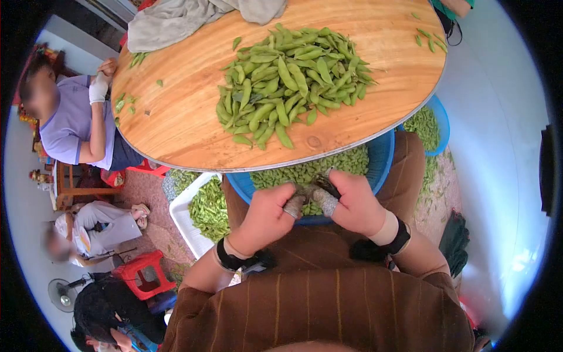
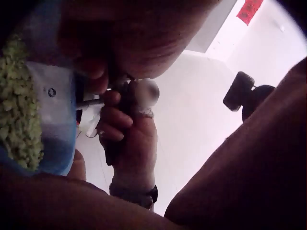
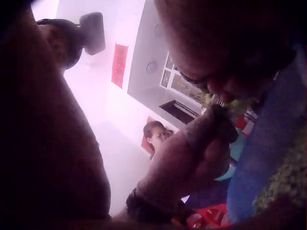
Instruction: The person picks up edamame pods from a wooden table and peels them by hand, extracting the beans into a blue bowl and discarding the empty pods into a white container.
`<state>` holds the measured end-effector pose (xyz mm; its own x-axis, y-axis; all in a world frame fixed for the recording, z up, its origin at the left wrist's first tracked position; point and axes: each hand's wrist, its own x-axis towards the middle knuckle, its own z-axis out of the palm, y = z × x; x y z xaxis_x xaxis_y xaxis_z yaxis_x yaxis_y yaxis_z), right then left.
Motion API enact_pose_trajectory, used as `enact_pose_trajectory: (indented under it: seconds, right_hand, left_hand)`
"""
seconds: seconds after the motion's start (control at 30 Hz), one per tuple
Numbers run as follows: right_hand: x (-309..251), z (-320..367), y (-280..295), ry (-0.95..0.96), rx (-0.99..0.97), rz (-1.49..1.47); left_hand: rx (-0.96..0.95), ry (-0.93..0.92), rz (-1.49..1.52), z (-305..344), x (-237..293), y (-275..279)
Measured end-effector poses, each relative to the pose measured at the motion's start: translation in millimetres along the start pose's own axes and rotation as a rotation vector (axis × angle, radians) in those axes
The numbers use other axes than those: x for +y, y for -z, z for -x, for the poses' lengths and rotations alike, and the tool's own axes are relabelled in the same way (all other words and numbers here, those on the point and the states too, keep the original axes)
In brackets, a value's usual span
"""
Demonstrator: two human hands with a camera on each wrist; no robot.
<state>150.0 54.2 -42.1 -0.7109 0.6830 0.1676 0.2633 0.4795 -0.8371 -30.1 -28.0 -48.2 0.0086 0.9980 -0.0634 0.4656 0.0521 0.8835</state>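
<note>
Both hands meet above a blue basin (image 1: 385,158) of shelled green beans (image 1: 281,176), close to the table's near edge. My left hand (image 1: 267,214) has curled fingers, and a grey wrap covers its thumb. The right hand (image 1: 359,208) mirrors it, its thumb wrapped in the same way. Between the fingertips they pinch a small dark pod-like piece (image 1: 328,183), mostly hidden by the thumbs. In the left wrist view, the right hand (image 2: 132,143) shows bent fingers. The right wrist view has the left hand (image 3: 187,158) in dim light.
A heap of green bean pods (image 1: 287,82) lies on the round wooden table (image 1: 182,126), with a grey cloth (image 1: 170,29) behind. A white tray (image 1: 180,211) of green beans stands left, another blue basin (image 1: 444,126) right. Other people sit at left near a red stool (image 1: 141,273).
</note>
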Motion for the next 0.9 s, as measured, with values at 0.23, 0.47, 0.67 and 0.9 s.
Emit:
enact_pose_trajectory:
  seconds: [0.23, 0.47, 0.67, 0.9]
  right_hand:
    - [3.2, 3.3, 4.1, -0.502, -0.327, -0.916]
    - [5.0, -2.7, -6.2, -0.673, -0.381, -1.179]
    - [-20.8, -18.0, 5.3, 0.057, -0.129, 0.303]
    - [-36.4, -57.5, -4.8, 0.124, 0.237, 0.467]
  left_hand:
    - [-0.260, -0.164, 0.184, 0.3, 12.4, 8.0]
    - [-0.326, 0.328, 0.847, 11.9, 2.6, 12.8]
    - [0.077, 0.328, 0.372, 54.4, -14.3, 61.4]
    - [0.318, 0.401, -0.487, 87.1, -38.3, 84.6]
